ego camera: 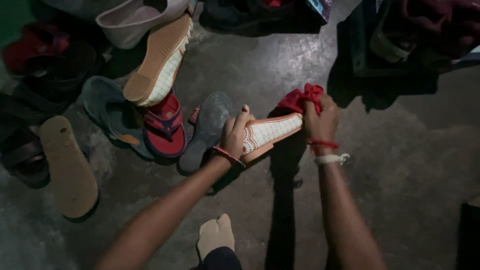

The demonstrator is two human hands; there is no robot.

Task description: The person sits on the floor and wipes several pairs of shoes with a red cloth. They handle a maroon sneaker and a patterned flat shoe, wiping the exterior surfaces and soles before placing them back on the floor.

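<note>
The floor (410, 165) is grey and rough, with dark shadows on it. Many shoes lie on the left side. A tan flip-flop (68, 167) lies flat with its bottom up. Next to it is a dark sandal (22, 155). A blue slipper (107, 112) lies just beside a red sandal (165, 125), and they touch. A grey sole (207, 127) lies beside the red sandal. Above them an orange and white wedge shoe (160, 62) lies on its side. A pale pink shoe (137, 20) sits at the top. A red shoe (35, 47) is far left, in the dark. A dark crate (362, 45) stands at the top right.
</note>
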